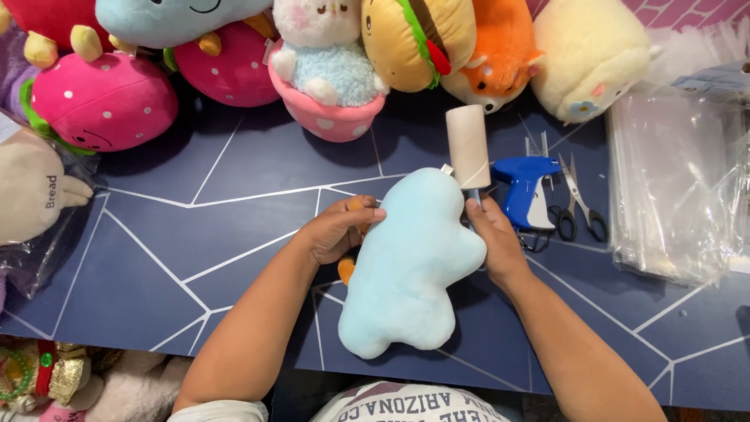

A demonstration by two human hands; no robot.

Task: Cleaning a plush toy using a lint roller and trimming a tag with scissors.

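Note:
A light blue plush toy [406,266] lies back-up on the dark blue table [156,258], right in front of me. My left hand [337,229] grips its left edge, where small orange parts stick out. My right hand [494,234] holds the handle of a lint roller [469,147]. The roller's pale drum stands upright, touching the plush's upper right edge.
A blue tagging gun [522,189] and scissors [578,205] lie just right of the roller. A stack of clear plastic bags [676,187] fills the right side. Several plush toys line the far edge, including a pink strawberry [101,101] and a burger [418,39]. More plush sits at the left edge.

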